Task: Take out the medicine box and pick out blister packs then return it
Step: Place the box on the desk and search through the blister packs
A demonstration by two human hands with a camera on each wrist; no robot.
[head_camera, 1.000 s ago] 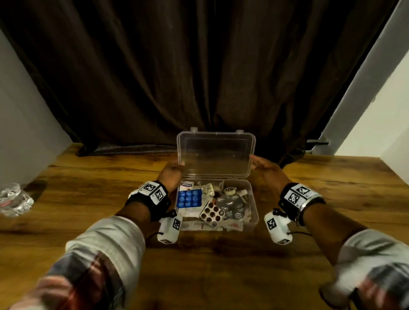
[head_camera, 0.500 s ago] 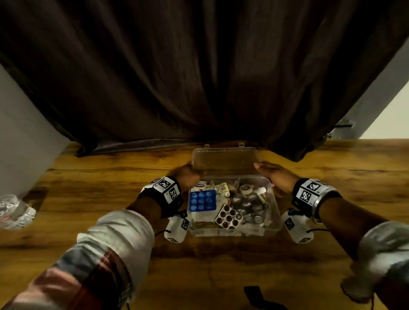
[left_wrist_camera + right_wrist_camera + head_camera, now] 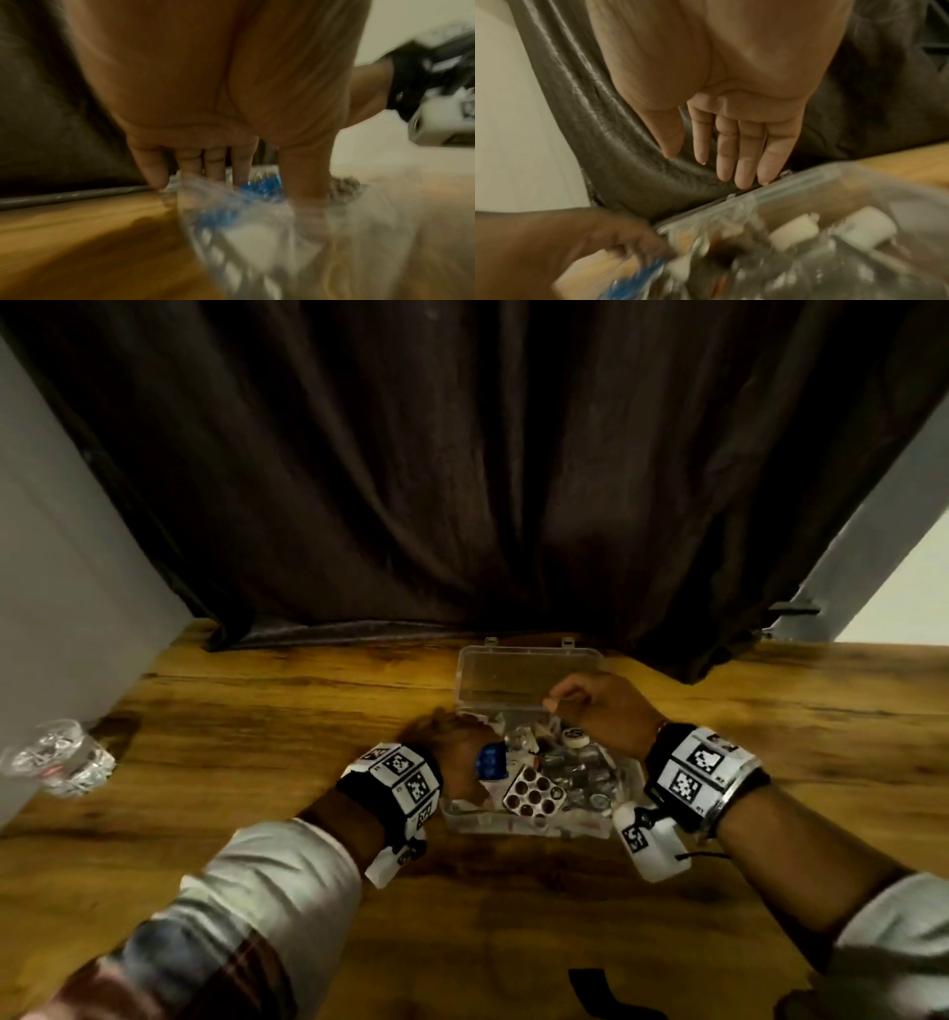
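A clear plastic medicine box [image 3: 513,824] sits on the wooden table, and its lid [image 3: 529,675] lies open toward the curtain. Inside are a blue blister pack [image 3: 493,760], a brown blister pack [image 3: 534,796], and several silver packs and small white items. My left hand [image 3: 470,742] reaches into the box's left side. In the blurred left wrist view, its fingers [image 3: 210,168] and thumb pinch the blue pack [image 3: 267,184], which is tilted up. My right hand [image 3: 570,701] hovers over the far right of the box, holding nothing. Its fingers [image 3: 741,170] are straight.
A dark curtain [image 3: 462,480] hangs right behind the box and drapes onto the table. A clear glass [image 3: 61,757] stands at the far left table edge. A black strap [image 3: 590,988] lies near the front edge. Bare wood surrounds the box.
The lid has gone from upright to lying back, and both hands have left it. My left hand has dropped into the box onto the blue pack. My right hand has risen above the box.
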